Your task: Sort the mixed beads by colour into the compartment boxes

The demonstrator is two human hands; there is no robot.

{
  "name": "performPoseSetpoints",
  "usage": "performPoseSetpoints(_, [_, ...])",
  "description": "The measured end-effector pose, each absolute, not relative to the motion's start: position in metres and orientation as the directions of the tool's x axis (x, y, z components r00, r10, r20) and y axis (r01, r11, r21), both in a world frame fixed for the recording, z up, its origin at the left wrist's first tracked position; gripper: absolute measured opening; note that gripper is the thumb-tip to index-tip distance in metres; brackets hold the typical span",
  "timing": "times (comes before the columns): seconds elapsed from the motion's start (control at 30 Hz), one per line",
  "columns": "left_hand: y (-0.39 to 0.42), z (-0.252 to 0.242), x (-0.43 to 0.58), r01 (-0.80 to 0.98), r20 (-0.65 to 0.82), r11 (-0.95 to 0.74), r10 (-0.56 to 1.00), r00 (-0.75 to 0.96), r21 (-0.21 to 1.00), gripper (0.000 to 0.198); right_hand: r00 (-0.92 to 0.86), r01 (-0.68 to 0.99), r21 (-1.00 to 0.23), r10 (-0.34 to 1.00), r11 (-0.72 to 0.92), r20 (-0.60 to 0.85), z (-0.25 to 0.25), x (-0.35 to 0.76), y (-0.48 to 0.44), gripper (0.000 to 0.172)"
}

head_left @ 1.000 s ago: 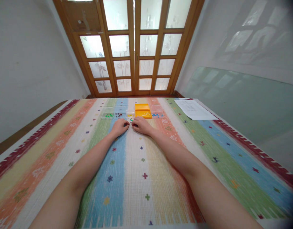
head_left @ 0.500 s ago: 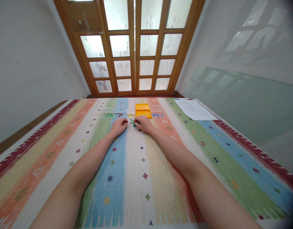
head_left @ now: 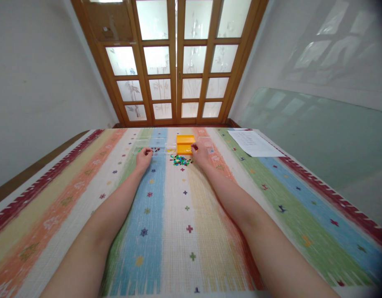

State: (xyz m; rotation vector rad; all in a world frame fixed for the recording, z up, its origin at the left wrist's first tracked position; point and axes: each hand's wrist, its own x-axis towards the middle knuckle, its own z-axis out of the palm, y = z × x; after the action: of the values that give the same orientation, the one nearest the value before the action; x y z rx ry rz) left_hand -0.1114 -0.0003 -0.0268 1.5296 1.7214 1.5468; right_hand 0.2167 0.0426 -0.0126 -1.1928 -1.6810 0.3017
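Observation:
A small heap of mixed coloured pieces (head_left: pixel 180 160) lies on the striped cloth (head_left: pixel 178 215), far out in front of me. My left hand (head_left: pixel 143 156) rests to the heap's left, fingers curled, beside clear boxes (head_left: pixel 153 150) that hold green and dark pieces. My right hand (head_left: pixel 200 152) is to the heap's right, fingers pinched at the edge of the orange tray (head_left: pixel 185 145). Whatever either hand holds is too small to see.
A white printed sheet (head_left: pixel 252 142) lies at the far right of the cloth. Another clear box (head_left: pixel 206 143) stands right of the orange tray. Wooden glazed doors (head_left: pixel 177 66) rise behind the table, and a glass pane (head_left: pixel 318 136) leans on the right.
Both hands have moved apart and away from me. The left went to the clear boxes, the right to the orange tray, uncovering the heap of coloured pieces.

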Motion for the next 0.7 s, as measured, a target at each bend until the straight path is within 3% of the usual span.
performPoseSetpoints(0.27, [0.011,-0.032,-0.133,0.179,0.262,-0.198,0.828,-0.496,0.964,0.029,-0.030,0.622,-0.609,0.792,0.493,0.610,-0.023,0.217,0.048,0.035])
performPoseSetpoints(0.47, [0.008,-0.025,-0.136,0.078,0.203,-0.193,0.802,-0.561,0.978,0.033,-0.078,0.655,-0.572,0.796,0.495,0.600,-0.020,0.214,0.044,0.032])
performPoseSetpoints(0.7, [0.004,-0.018,-0.140,0.016,0.109,-0.121,0.821,-0.561,0.993,0.060,-0.129,0.673,-0.535,0.793,0.511,0.595,-0.016,0.210,0.037,0.029])
